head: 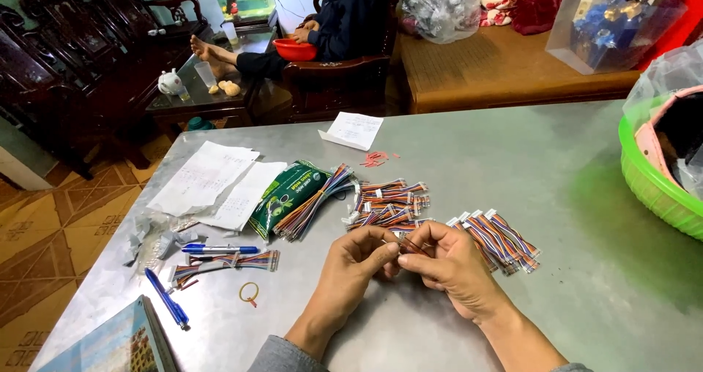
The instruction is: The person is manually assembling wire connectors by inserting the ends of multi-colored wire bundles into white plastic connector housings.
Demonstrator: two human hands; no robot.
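I pinch a small wire bundle (411,246) between my left hand (356,263) and right hand (448,264), just above the bench (469,160). Finished bundles (501,240) lie just beside it. The green basket (652,189) at the right edge holds a pink thing; bare bench lies between.

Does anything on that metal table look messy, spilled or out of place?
Mostly tidy. Small red bits lie scattered loose near a folded paper, away from the wire bundles. Torn grey scraps litter the left edge by the blue pens. Both hands pinch a thin wire piece; nothing looks damaged.
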